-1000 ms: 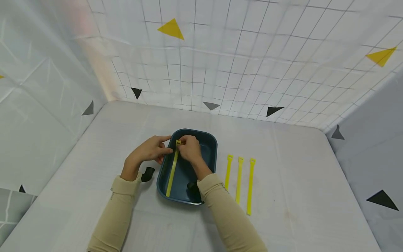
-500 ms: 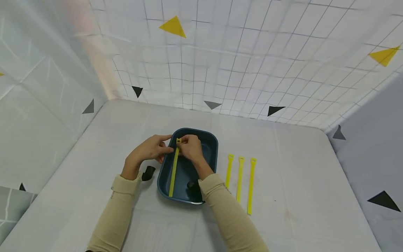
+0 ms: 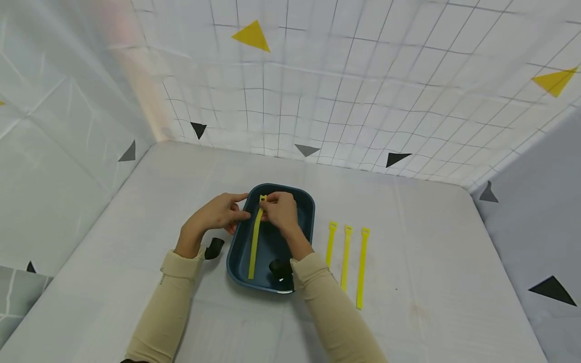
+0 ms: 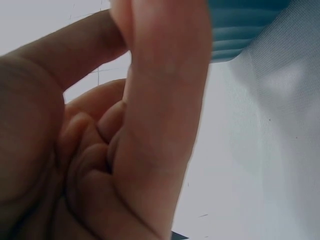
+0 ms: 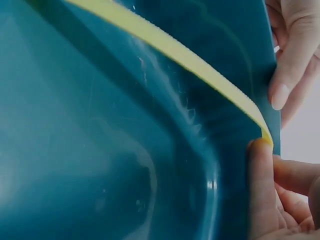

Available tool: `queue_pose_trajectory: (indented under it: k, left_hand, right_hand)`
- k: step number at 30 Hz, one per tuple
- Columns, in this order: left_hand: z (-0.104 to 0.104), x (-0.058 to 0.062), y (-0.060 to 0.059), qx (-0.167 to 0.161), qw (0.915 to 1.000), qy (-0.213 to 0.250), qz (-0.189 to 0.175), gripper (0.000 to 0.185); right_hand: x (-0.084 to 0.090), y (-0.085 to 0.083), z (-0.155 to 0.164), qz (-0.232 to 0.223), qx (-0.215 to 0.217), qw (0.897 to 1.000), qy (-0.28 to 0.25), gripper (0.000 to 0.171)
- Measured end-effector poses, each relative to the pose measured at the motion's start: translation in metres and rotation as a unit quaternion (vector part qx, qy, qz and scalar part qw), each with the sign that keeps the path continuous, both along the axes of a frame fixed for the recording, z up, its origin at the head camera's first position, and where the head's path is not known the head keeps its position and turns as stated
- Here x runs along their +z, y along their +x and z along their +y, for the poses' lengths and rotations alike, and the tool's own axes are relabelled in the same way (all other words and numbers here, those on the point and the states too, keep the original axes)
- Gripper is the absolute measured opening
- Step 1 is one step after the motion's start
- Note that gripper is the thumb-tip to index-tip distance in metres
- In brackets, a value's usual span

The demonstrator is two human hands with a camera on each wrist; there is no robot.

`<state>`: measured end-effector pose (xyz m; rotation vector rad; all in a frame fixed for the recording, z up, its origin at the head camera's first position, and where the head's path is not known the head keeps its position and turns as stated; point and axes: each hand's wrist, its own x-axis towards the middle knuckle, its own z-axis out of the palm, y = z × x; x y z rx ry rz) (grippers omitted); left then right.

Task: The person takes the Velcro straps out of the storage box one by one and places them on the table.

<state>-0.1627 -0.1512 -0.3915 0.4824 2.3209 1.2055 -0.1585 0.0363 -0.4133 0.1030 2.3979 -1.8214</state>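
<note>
A dark blue tray [image 3: 303, 229] sits mid-table. A long yellow strap [image 3: 254, 247] lies along its left side, its far end raised. My right hand [image 3: 282, 210] pinches that far end between thumb and fingers; the right wrist view shows the strap [image 5: 200, 67] arcing over the tray wall [image 5: 125, 150] to my thumb. My left hand [image 3: 217, 214] is at the tray's left rim beside the strap, thumb and forefinger on the rim and the other fingers curled in. A small black piece [image 3: 280, 267] lies in the tray's near end, partly hidden by my right sleeve.
Three more yellow straps [image 3: 346, 257] lie side by side on the table right of the tray. Another black piece [image 3: 213, 248] lies on the table just left of the tray, by my left wrist. White gridded walls enclose the table.
My right hand has drawn the strap's far end slightly up and to the right, so the strap now bows. The left hand has stayed at the rim.
</note>
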Motion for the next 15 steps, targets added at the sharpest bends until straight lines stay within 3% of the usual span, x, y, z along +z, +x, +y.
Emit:
queue_pose_trajectory:
  k: [6,15]
  left_hand:
    - [0.0,0.0,0.0,-0.001,1.0,-0.004,-0.001,0.067]
    - [0.001,0.001,0.0,0.002,1.0,-0.004,-0.005,0.066]
  right_hand:
    - [0.002,0.002,0.009,-0.009,0.011,0.999,-0.037,0.02]
    - [0.001,0.009,0.024,0.002,-0.009,0.997,-0.082,0.021]
